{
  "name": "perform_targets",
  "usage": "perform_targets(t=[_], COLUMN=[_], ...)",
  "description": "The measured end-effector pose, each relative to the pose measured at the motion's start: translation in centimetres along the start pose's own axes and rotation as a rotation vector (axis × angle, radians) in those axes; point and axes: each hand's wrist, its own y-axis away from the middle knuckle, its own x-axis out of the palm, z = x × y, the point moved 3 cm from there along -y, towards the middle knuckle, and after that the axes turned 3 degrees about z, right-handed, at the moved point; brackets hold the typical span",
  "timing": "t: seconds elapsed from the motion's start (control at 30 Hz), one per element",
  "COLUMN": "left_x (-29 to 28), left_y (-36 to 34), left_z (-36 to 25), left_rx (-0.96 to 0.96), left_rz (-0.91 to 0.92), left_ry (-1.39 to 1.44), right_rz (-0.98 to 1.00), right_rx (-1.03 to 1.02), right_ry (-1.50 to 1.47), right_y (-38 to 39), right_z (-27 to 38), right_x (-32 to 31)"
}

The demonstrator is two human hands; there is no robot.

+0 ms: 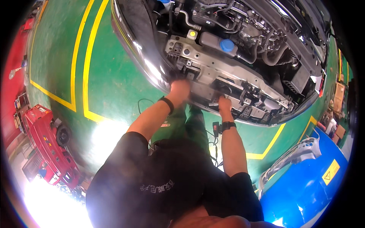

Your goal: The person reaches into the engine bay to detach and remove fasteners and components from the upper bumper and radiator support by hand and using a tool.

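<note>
A car's front end fills the space ahead of me, its engine bay uncovered. My left hand (179, 90) reaches into the gap between the dark front bumper (146, 64) and the pale metal crossmember (224, 70); motion smears it and its fingers are hidden. Further right, my right hand (224, 104) is closed at the front edge of the bay, beside a short shiny bar. What lies inside its fingers cannot be made out. Just behind the crossmember sits a reservoir with a blue cap (227, 45). Both wrists wear dark bands.
Green floor (118, 72) with yellow lines (88, 72) surrounds the car. A red vehicle part with a wheel (63, 135) stands at the left. At the lower right is a blue panel (304, 186) with a yellow warning label. Dark cables (215, 146) hang near my right forearm.
</note>
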Motion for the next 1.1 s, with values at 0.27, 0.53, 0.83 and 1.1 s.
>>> perform_targets(t=[0.27,0.53,0.83,1.1], left_x=[0.1,0.4,1.6,0.5], left_y=[0.8,0.6,-0.4,0.2], left_z=[-0.3,0.3,1.1,0.0], left_rx=[-0.005,-0.015,0.003,0.004], left_rz=[-0.122,-0.056,0.029,-0.116], left_ry=[0.009,-0.003,-0.02,-0.024], right_rz=[-0.18,-0.146,-0.101,-0.053], right_rx=[-0.076,-0.172,-0.153,0.024], right_ry=[0.118,0.244,0.22,0.019], right_y=[1.1,3.8,2.9,2.6], right_z=[0.4,3.0,2.4,1.1], right_x=[-0.5,-1.4,-0.7,-0.5])
